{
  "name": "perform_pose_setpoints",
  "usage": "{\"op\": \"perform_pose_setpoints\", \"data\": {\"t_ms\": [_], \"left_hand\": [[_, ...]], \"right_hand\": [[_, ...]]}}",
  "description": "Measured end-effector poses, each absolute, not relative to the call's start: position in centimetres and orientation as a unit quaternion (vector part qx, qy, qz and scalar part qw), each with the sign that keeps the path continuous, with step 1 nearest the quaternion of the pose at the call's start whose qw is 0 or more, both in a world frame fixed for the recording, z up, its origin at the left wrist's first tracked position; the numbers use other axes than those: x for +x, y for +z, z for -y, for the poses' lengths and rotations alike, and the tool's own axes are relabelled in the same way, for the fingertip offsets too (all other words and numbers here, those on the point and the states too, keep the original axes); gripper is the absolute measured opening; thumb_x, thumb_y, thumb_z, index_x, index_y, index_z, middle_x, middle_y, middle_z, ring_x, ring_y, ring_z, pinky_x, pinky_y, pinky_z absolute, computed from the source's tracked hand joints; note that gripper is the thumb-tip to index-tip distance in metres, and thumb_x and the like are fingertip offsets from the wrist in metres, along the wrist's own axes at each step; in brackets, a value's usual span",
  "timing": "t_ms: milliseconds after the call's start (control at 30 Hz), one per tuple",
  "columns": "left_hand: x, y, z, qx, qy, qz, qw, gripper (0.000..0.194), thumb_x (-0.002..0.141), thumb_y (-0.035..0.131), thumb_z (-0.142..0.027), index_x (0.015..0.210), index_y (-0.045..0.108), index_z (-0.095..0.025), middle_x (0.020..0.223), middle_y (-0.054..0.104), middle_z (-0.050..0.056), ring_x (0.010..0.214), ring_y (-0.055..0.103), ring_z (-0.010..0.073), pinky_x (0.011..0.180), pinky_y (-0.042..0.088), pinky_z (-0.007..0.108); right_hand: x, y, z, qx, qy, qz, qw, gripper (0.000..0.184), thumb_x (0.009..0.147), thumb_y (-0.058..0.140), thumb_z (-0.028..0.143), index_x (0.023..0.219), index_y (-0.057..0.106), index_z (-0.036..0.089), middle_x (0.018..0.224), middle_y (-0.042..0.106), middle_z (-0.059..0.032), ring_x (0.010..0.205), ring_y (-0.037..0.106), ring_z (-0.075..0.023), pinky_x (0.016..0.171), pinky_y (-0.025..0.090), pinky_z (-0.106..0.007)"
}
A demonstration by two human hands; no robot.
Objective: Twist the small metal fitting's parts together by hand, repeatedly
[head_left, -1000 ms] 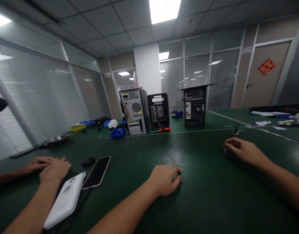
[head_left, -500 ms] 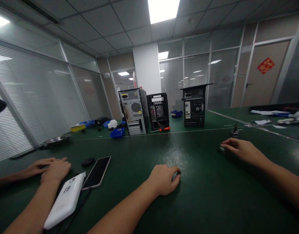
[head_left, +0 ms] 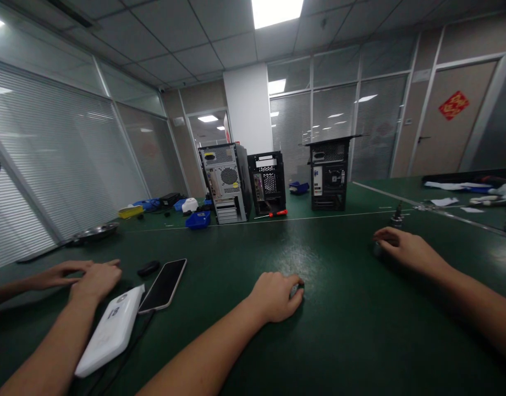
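Note:
My left hand (head_left: 275, 297) rests on the green table with curled fingers, thumb and index finger closed in a ring. A greyish patch shows between them, too small to name. Farther right, my right hand (head_left: 405, 250) is held low over the table with thumb and fingertips drawn together. Something small and grey is at those fingertips, blurred and mostly hidden. Just beyond that hand a small dark metal piece with a pointed top (head_left: 396, 215) stands upright.
Three computer cases, grey (head_left: 226, 184), open black (head_left: 269, 184) and black (head_left: 328, 176), stand behind a red screwdriver (head_left: 278, 213) and blue bin (head_left: 198, 220). At left, another person's hands (head_left: 94, 280) are near a white power bank (head_left: 113, 333), phone (head_left: 164, 286) and black mouse (head_left: 148, 268).
The view has tilted slightly, so most things sit a little higher. My right fingertips look slightly lifted, and the small piece there is less distinct. My left hand keeps its pose.

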State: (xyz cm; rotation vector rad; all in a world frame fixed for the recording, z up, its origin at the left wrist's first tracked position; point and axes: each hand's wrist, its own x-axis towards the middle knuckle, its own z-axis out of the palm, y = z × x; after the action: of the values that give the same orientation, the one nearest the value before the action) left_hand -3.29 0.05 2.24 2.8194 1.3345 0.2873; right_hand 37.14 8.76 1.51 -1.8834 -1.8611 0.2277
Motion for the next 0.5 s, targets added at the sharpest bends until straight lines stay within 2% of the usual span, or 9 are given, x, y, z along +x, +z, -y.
{"op": "perform_pose_setpoints", "data": {"t_ms": [167,267,367,500], "left_hand": [[-3.3,2.1,-0.1,0.9,0.092,-0.426,0.002,0.039,0.097,0.04,-0.045,0.124,0.062,-0.027,0.083,0.07,0.005,0.076,0.066,0.0247,0.075,0.052,0.038],[-3.4,1.9,-0.2,0.901,0.095,-0.423,0.0,0.038,0.097,0.04,-0.045,0.124,0.061,-0.028,0.081,0.069,0.004,0.076,0.067,0.0252,0.075,0.052,0.039],[-3.4,1.7,-0.2,0.901,0.094,-0.424,-0.007,0.038,0.097,0.04,-0.046,0.124,0.061,-0.029,0.081,0.069,0.004,0.077,0.067,0.026,0.074,0.053,0.04],[-3.4,1.7,-0.2,0.9,0.094,-0.425,-0.011,0.038,0.097,0.04,-0.045,0.123,0.061,-0.029,0.082,0.069,0.004,0.077,0.067,0.0255,0.074,0.052,0.039]], "right_hand": [[36.7,1.4,-8.5,-0.687,0.086,0.68,0.24,0.054,0.089,0.045,0.056,0.121,0.066,0.018,0.116,0.068,-0.012,0.1,0.064,-0.0258,0.083,0.046,-0.036],[36.4,0.9,-8.6,-0.667,0.097,0.7,0.237,0.061,0.084,0.053,0.06,0.13,0.062,0.021,0.117,0.069,-0.0098,0.101,0.065,-0.0246,0.084,0.049,-0.033],[36.0,0.1,-8.8,-0.643,0.091,0.723,0.236,0.068,0.081,0.061,0.052,0.142,0.05,0.025,0.125,0.066,-0.0089,0.105,0.064,-0.0251,0.089,0.049,-0.035],[35.5,-0.6,-8.9,-0.616,0.065,0.747,0.242,0.066,0.087,0.053,0.041,0.149,0.042,0.023,0.13,0.062,-0.0107,0.11,0.063,-0.0262,0.093,0.049,-0.036]]}}
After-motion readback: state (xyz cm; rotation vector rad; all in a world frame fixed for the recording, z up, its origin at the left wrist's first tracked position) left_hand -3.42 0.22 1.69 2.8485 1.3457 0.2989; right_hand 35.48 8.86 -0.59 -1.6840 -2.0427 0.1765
